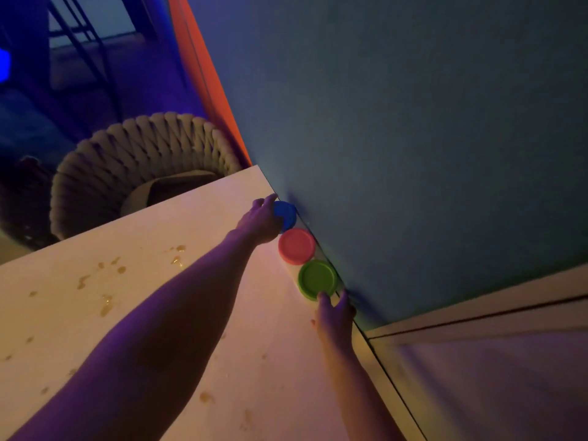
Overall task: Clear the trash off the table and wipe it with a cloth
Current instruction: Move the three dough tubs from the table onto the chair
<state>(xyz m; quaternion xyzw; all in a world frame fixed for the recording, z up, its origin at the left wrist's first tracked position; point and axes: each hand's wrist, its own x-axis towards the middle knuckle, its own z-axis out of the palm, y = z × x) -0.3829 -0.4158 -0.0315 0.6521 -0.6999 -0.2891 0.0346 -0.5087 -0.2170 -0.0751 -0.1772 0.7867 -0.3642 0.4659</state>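
Observation:
Three round lidded containers stand in a row along the wall on the white table: blue, red and green. My left hand reaches across the table and its fingers curl round the blue container at the row's far end. My right hand is at the near end, thumb and fingers touching the green container's edge and side. Brownish sticky spills dot the tabletop left of my arms. No cloth is in view.
A woven rope basket with cardboard inside stands on the floor past the table's far edge. An orange curtain hangs beside the wall. A white cabinet or door panel is on the right.

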